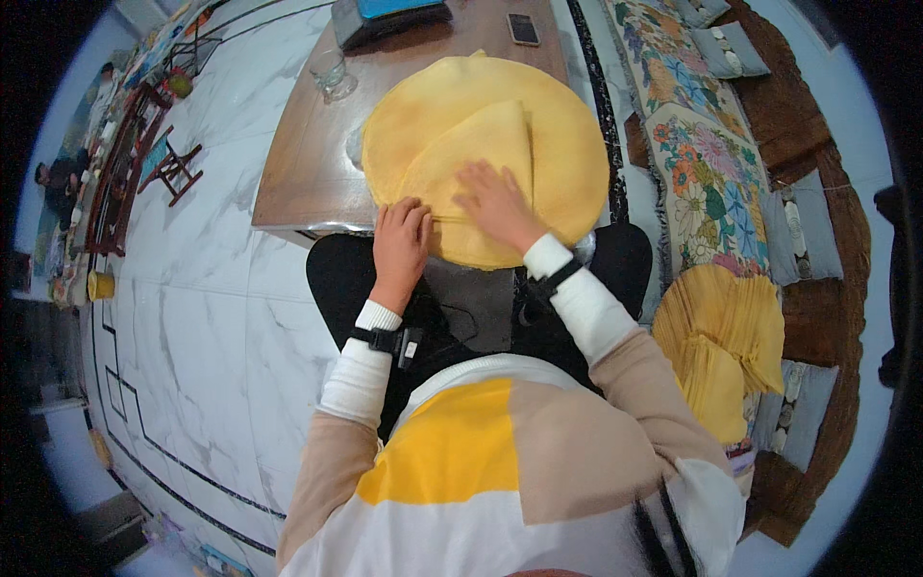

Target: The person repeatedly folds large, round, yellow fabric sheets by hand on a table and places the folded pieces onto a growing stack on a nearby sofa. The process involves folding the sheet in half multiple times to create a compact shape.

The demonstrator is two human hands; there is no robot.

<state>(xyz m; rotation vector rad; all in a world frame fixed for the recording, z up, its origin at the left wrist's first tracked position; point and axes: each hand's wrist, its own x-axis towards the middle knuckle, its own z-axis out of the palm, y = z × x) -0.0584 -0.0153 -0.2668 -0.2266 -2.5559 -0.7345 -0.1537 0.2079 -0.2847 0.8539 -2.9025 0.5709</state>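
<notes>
A wide round stack of thin yellow sheets (pixel 570 137) lies at the near end of the wooden table, its near edge over my lap. On top of it rests a folded yellow sheet (pixel 469 144) with a pointed far corner and a straight right edge. My left hand (pixel 405 234) is at the left near edge of the fold, fingers bent onto it; whether they pinch the sheet is hidden. My right hand (pixel 497 205), slightly blurred, lies with spread fingers over the folded sheet near its lower right part.
The wooden table (pixel 303 166) holds a drinking glass (pixel 329 71), a phone (pixel 523 29) and a dark box-like object with a blue top (pixel 389 21). To the right, pleated yellow sheets (pixel 714 324) lie on a bench with a floral cover (pixel 710 173). A folding stool (pixel 169 166) stands left.
</notes>
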